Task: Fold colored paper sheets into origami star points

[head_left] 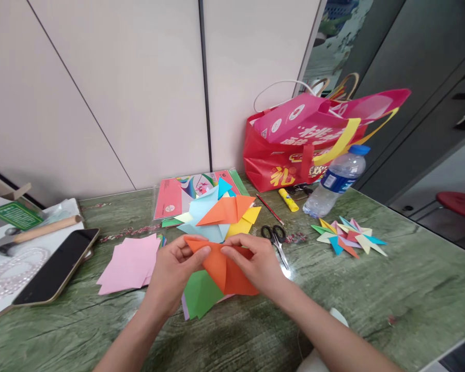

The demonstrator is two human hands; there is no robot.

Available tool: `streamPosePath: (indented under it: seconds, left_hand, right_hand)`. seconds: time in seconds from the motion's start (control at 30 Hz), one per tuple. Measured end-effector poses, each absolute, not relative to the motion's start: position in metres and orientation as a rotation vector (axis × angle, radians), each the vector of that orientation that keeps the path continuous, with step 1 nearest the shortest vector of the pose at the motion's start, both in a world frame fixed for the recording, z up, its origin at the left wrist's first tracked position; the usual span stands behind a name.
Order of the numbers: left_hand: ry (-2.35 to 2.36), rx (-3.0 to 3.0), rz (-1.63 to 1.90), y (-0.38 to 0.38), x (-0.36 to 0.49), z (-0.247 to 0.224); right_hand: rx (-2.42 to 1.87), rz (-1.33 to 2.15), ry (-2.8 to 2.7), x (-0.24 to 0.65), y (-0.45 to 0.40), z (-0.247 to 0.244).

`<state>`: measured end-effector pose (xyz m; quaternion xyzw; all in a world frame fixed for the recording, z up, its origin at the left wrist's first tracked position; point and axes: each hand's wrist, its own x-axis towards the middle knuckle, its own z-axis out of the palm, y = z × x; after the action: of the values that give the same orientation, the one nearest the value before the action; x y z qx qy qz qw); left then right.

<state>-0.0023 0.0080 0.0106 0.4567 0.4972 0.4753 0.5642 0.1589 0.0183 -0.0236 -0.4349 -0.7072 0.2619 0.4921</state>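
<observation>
Both hands pinch one sheet of orange origami paper (232,276), partly folded, with a crease running down its middle. My left hand (173,271) grips its upper left edge between thumb and fingers. At the top right, my right hand (258,261) does the same, its fingertips behind the paper. Beneath lies a green sheet (201,294) on other coloured sheets. Just beyond my hands is a pile of folded pieces: an orange one (227,211) on top, light blue (203,206) and yellow (245,221) ones under it. Pink square sheets (129,263) lie to the left.
Scissors (277,240), a pencil (270,209) and a yellow glue stick (288,200) lie to the right. Behind stand a water bottle (335,181) and a red bag (287,150). Finished paper stars (349,236) lie far right; a phone (58,266) and hammer (42,231) are left.
</observation>
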Motion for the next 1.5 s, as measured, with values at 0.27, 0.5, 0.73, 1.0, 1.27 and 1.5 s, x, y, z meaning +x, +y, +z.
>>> streamPosePath:
  seconds: [0.27, 0.5, 0.73, 1.0, 1.27, 1.5]
  left_hand:
    - [1.159, 1.055, 1.141, 0.0087, -0.0049, 0.0067]
    - [1.173, 1.056, 1.151, 0.009, -0.0036, 0.0085]
    - [1.181, 1.036, 1.175, 0.0084, -0.0028, 0.0084]
    - [1.18, 1.055, 1.199, 0.0079, -0.003, 0.0065]
    - [1.177, 1.086, 1.187, 0.0081, -0.0002, 0.0051]
    - [1.166, 1.101, 1.189, 0.0081, -0.0024, 0.0024]
  right_hand:
    - [-1.046, 0.62, -1.766, 0.1592, 0.0177, -0.0227]
    - [-1.029, 0.613, -1.772, 0.1592, 0.0176, -0.0242]
    - [-1.024, 0.611, -1.767, 0.1594, 0.0172, -0.0241]
    - [-1.021, 0.598, -1.754, 0.1588, 0.0173, -0.0244]
    - [-1.014, 0.521, -1.781, 0.158, 0.0186, -0.027]
    - [-1.009, 0.52, -1.755, 0.1582, 0.0192, -0.0287]
